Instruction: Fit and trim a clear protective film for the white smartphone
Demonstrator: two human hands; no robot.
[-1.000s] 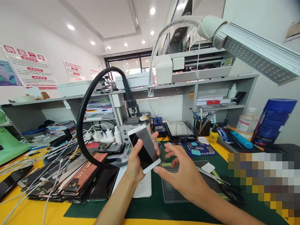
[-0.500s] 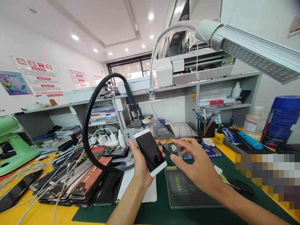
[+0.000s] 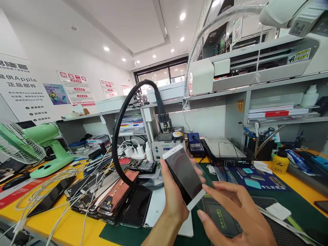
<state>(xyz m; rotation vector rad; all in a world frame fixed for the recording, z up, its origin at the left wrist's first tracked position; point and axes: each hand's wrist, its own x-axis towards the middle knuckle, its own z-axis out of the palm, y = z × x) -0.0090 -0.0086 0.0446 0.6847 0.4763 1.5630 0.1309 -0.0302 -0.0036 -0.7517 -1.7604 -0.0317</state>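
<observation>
My left hand (image 3: 170, 194) is wrapped round a white smartphone (image 3: 183, 174), its dark screen tilted up towards me and its top leaning left. The thumb lies along the left edge, and fingertips show at the right edge. My right hand (image 3: 238, 212) is just right of the phone's lower end, thumb and fingers apart, with nothing I can make out between them. The index fingertip is close to the phone's lower right corner; whether it touches I cannot tell. Below my right hand lies a grey repair mat (image 3: 217, 218), partly hidden by it.
Stacked phone screens and parts (image 3: 118, 194) lie left, crossed by white cables. A black flexible tube (image 3: 118, 136) arches beside my left hand. Beyond are a hot plate (image 3: 228, 152), a yellow bottle (image 3: 280, 162) and a tool holder (image 3: 260, 147). A green fan (image 3: 48, 147) stands far left.
The view has turned left, bringing more of the fan in. My right hand has dropped lower, close to the phone's bottom end. The phone stays in my left hand; a clear sheet behind it has left its place.
</observation>
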